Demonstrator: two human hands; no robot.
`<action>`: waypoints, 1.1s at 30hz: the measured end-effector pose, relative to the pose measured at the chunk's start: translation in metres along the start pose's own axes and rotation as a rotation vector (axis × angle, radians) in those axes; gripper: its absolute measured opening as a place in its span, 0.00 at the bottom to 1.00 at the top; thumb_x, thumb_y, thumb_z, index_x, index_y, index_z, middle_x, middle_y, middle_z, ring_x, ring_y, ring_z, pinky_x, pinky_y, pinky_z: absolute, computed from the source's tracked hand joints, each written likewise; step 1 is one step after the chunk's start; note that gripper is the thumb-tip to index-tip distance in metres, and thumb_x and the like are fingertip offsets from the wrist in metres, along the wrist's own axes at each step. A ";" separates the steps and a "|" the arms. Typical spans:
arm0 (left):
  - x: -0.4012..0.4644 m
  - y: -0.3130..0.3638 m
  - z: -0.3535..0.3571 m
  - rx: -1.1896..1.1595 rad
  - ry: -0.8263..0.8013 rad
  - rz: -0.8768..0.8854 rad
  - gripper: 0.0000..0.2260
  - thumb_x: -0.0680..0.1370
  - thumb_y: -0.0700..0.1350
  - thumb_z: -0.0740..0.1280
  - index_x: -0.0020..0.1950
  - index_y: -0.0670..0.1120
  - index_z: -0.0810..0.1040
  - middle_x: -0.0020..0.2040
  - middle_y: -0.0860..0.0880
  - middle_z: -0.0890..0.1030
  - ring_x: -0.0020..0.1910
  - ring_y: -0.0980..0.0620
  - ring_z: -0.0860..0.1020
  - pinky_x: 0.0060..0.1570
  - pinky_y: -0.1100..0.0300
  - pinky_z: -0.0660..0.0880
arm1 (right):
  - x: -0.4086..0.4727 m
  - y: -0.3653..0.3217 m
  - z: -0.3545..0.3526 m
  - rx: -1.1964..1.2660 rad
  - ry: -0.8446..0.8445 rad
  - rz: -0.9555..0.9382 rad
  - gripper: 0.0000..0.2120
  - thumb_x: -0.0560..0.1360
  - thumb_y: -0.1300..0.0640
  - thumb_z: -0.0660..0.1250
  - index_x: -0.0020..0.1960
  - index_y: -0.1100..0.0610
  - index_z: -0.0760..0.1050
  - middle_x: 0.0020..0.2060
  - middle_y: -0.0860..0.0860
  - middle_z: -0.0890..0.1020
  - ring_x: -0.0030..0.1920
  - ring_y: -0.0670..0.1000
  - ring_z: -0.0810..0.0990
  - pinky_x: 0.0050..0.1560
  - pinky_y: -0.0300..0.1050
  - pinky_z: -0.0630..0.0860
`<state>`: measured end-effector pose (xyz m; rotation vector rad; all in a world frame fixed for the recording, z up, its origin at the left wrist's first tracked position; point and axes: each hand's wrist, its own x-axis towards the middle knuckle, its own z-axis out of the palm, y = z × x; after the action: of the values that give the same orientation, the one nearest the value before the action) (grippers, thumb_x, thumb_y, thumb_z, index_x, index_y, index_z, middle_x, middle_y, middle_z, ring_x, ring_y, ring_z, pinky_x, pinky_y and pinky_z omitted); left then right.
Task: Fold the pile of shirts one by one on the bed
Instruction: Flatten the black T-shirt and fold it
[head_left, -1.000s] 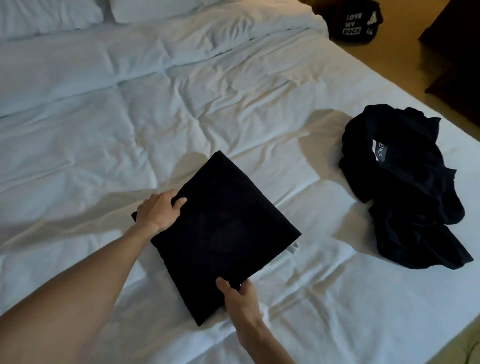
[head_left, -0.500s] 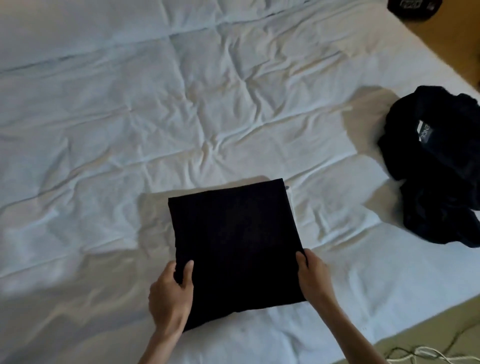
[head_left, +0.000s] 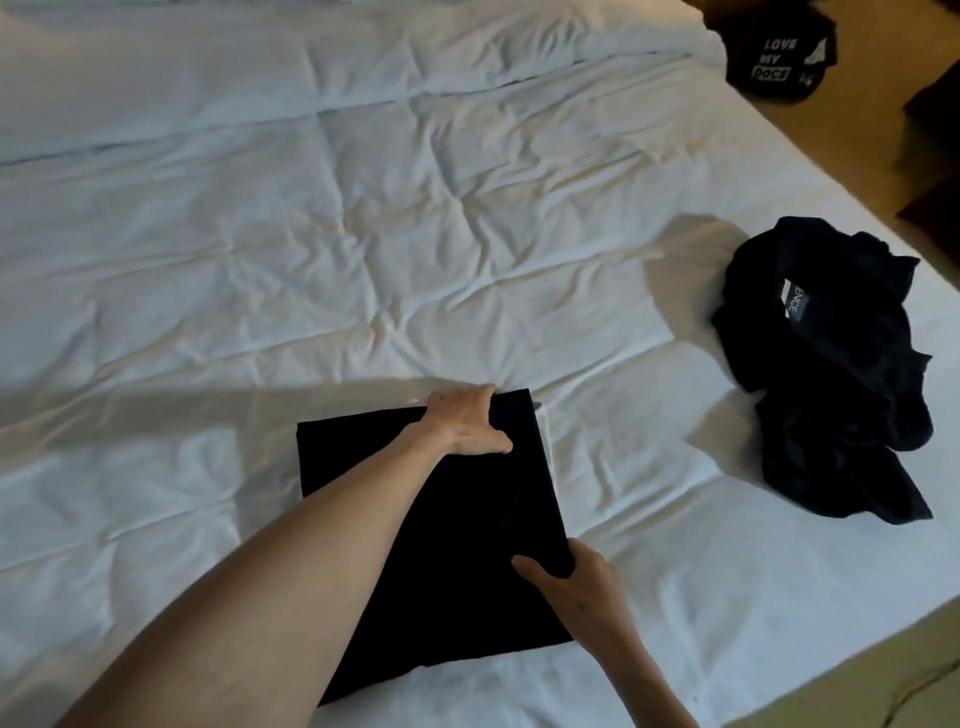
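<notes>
A folded black shirt (head_left: 457, 545) lies flat on the white bed (head_left: 311, 260), low in the frame and a little left of centre, as a neat rectangle turned slightly clockwise. The left hand (head_left: 467, 423) lies on the shirt's far edge near the far right corner, its forearm stretched across the cloth from the lower left of the frame. Its fingers curl over that edge and its thumb lies on top of the fabric, so it grips the edge. The right hand (head_left: 576, 584) is at the shirt's right edge towards the near corner; the thumb presses on top of the cloth and the fingers are tucked under or beside the edge, pinching it.

To the right of the frame, well apart from the folded shirt, a pile of crumpled black shirts (head_left: 826, 384) sits near the bed's right side, with a neck label (head_left: 792, 306) reading "ENCE" showing on top. The bedding is creased all over. At the upper right, beyond the bed, lies a dark item with white lettering (head_left: 779, 57) that reads "LOVE MY DOGS".
</notes>
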<state>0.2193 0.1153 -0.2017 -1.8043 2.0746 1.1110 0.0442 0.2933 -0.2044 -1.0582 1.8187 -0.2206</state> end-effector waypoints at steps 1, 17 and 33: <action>0.005 0.001 0.000 0.006 -0.035 -0.015 0.33 0.66 0.55 0.72 0.71 0.50 0.69 0.61 0.49 0.79 0.60 0.46 0.77 0.63 0.51 0.72 | 0.001 0.003 -0.001 0.018 -0.025 -0.003 0.14 0.67 0.41 0.75 0.45 0.49 0.80 0.35 0.44 0.84 0.36 0.41 0.82 0.35 0.36 0.75; -0.015 0.067 -0.135 -0.905 0.551 0.272 0.07 0.69 0.41 0.74 0.47 0.46 0.83 0.43 0.47 0.86 0.44 0.49 0.84 0.48 0.54 0.81 | -0.012 -0.112 -0.144 0.505 0.334 -0.389 0.04 0.71 0.61 0.76 0.41 0.53 0.84 0.35 0.54 0.85 0.36 0.51 0.83 0.41 0.47 0.77; -0.103 -0.180 -0.027 -0.792 0.523 0.030 0.23 0.70 0.26 0.72 0.35 0.56 0.86 0.41 0.59 0.86 0.47 0.53 0.83 0.54 0.57 0.77 | -0.069 -0.112 0.090 -0.296 -0.153 -0.368 0.14 0.67 0.56 0.62 0.52 0.52 0.76 0.49 0.49 0.83 0.50 0.52 0.80 0.51 0.43 0.76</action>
<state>0.4176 0.1812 -0.1973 -2.6622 2.0611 1.8085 0.1902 0.3030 -0.1416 -1.5746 1.5387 -0.0858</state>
